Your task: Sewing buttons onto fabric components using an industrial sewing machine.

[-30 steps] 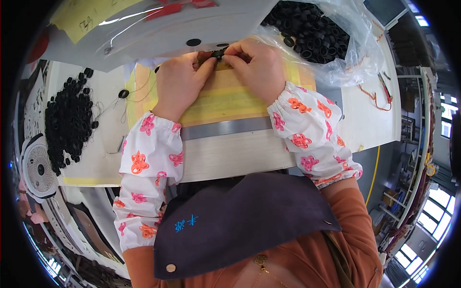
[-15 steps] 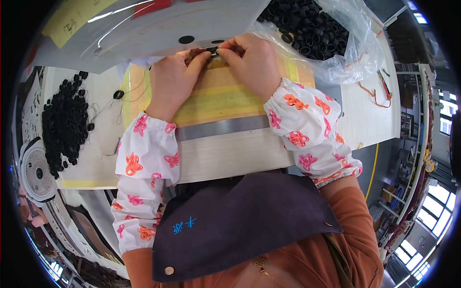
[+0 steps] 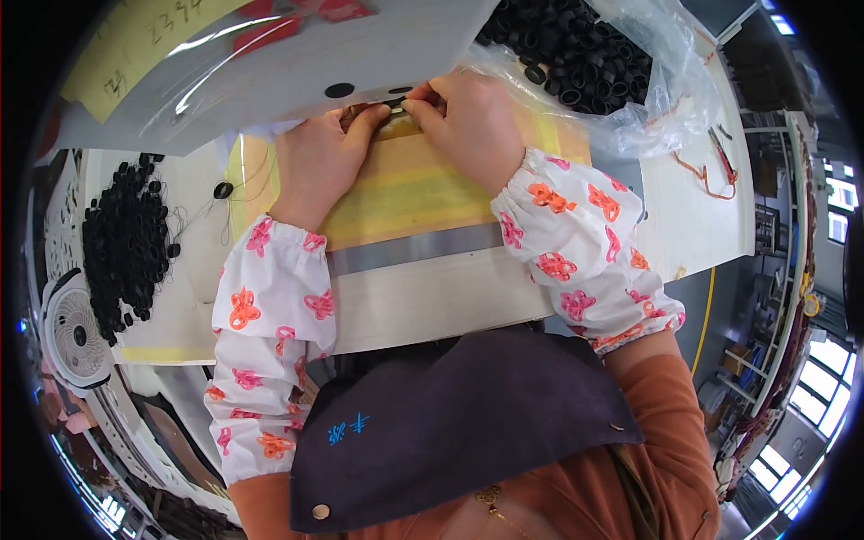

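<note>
Black and small, the piece (image 3: 396,105) being handled sits between the fingertips of both hands, at the far edge of the yellow-taped work surface (image 3: 414,184), close under a pale grey machine body (image 3: 261,81). From where I stand its exact shape can't be made out, the fingers cover so much of it. The left hand (image 3: 313,166) pinches it from one side, thumb against bent fingers; the right hand (image 3: 472,126) does the same from the other, and the two sets of fingertips nearly meet.

Nearer the person, a grey metal strip (image 3: 423,248) crosses in front of the yellow tape, then comes the bare pale tabletop (image 3: 423,301). Left of the left hand lies a lone black ring (image 3: 223,190) with thin threads about it, and beyond that a long heap of black rings (image 3: 126,247). Past the right hand, a clear plastic bag (image 3: 673,112) gapes open around more black rings (image 3: 580,63); to its right rests a red-handled tool (image 3: 723,160). White sleeve covers (image 3: 571,243) with pink and orange flowers wrap both forearms. A white fan (image 3: 79,328) stands off the table's left edge.
</note>
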`<state>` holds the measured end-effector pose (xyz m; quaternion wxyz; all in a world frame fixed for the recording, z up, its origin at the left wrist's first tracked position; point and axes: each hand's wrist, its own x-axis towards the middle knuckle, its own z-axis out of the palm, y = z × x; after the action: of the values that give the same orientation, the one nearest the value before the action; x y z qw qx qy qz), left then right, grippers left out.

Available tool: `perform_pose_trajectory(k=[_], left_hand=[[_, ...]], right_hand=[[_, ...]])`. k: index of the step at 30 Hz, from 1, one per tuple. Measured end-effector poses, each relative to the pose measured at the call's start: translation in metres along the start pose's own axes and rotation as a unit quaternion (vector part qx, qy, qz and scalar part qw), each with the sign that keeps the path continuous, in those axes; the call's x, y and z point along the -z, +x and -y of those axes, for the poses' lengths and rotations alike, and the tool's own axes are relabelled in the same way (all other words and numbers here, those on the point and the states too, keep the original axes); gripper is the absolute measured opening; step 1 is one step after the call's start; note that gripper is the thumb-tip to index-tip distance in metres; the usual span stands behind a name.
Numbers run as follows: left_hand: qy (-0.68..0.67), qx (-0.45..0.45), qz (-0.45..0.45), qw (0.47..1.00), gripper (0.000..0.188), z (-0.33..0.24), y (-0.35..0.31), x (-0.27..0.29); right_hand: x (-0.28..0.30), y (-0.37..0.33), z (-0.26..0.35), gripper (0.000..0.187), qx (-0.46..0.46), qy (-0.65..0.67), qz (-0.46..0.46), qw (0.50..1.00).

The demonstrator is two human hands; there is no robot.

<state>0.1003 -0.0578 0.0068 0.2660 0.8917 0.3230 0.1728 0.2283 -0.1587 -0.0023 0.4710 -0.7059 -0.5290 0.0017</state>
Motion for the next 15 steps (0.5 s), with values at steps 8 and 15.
perform_pose_trajectory(k=[8,15], left_hand=[[-0.032,-0.019,-0.015,0.999,0.029,0.008,0.000,-0.008],[-0.065,-0.050,-0.047,0.996,0.024,0.013,-0.002,-0.003]], right_hand=[[0.007,0.007,-0.002,0.016,-0.059,-0.036,0.078,0.995],[0.001,0.011,-0.002,0.016,-0.064,-0.028,0.093,0.993]])
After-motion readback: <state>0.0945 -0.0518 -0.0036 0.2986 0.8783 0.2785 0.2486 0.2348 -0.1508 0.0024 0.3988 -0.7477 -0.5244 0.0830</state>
